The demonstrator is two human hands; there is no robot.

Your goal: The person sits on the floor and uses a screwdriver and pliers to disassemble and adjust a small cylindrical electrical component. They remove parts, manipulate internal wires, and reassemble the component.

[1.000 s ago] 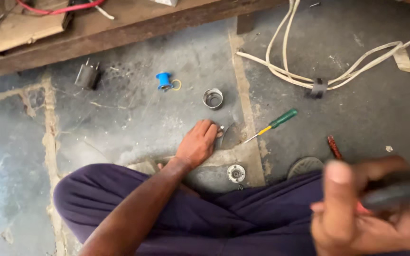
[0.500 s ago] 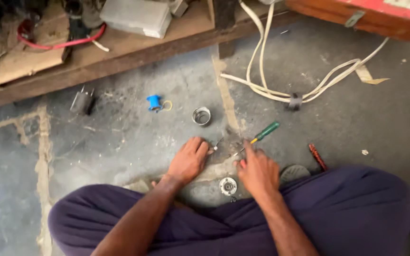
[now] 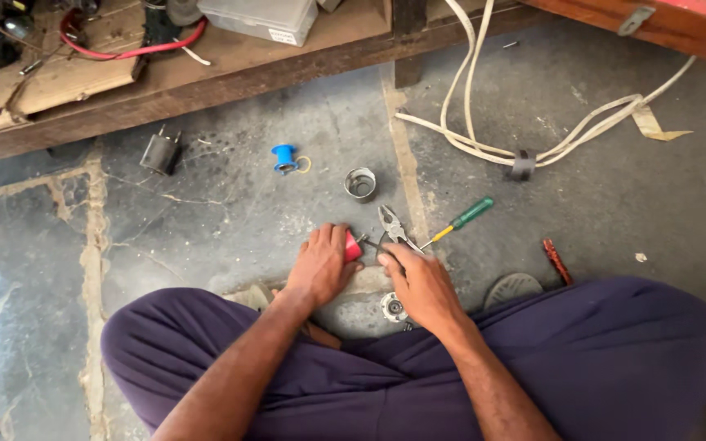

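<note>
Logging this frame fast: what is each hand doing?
Left hand: closed on a small red part.
Right hand: gripping the pliers.

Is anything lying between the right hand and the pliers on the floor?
Nothing visible does. The right hand already rests on the handles of the pliers, whose jaws point away from the person. The left hand covers a small red part right beside them.
</note>
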